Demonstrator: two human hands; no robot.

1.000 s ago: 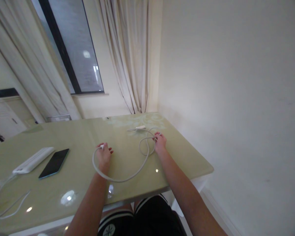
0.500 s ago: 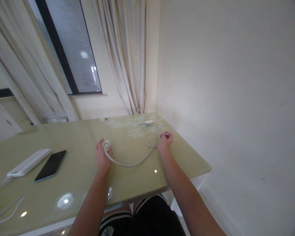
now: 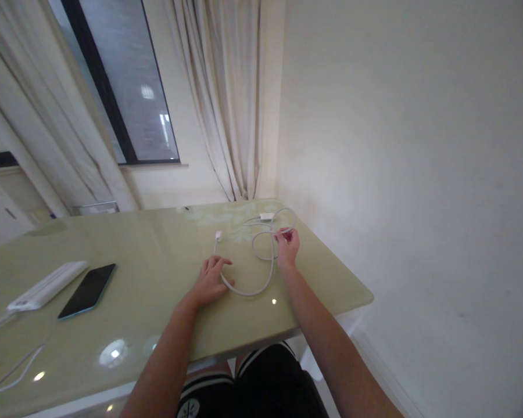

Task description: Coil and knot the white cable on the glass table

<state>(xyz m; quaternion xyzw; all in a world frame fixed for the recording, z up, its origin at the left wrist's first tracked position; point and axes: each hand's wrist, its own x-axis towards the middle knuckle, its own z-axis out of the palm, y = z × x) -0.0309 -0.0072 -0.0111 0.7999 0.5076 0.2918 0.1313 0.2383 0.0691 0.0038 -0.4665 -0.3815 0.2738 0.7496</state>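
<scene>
Cable, pale and slim, lies in loose curves on the right part of the table. The right hand pinches the cable between thumb and fingertips, where its curves cross. The left hand is low, fingers part-spread, with the cable passing at the thumb side; whether it grips cannot be told. A white plug sits just beyond the left hand; a white connector lies beyond the right. Assessment: handling appears partway. Loops are formed near the right hand; the broad curve between the hands is slack, and nothing appears fastened. The phone and white block lie well apart, untouched.
</scene>
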